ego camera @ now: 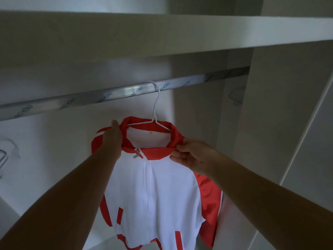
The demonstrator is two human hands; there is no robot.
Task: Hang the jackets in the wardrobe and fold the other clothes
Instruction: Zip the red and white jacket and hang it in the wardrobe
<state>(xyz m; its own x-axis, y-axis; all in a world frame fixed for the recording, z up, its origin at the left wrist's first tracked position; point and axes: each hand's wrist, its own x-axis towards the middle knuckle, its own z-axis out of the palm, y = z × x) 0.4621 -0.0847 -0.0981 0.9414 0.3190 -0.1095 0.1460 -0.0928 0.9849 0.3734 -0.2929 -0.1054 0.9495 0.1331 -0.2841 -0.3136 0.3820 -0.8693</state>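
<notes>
Overhead, shelf above rail; jacket on hanger.

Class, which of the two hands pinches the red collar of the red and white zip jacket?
The right hand: it pinches the red collar at its edge. The left hand lies straight-fingered along the red and white jacket.

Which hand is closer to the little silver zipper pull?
Left. The left hand rests on the shoulder of the red and white jacket, just left of the silver zipper pull; the right hand pinches the red collar farther right.
</notes>
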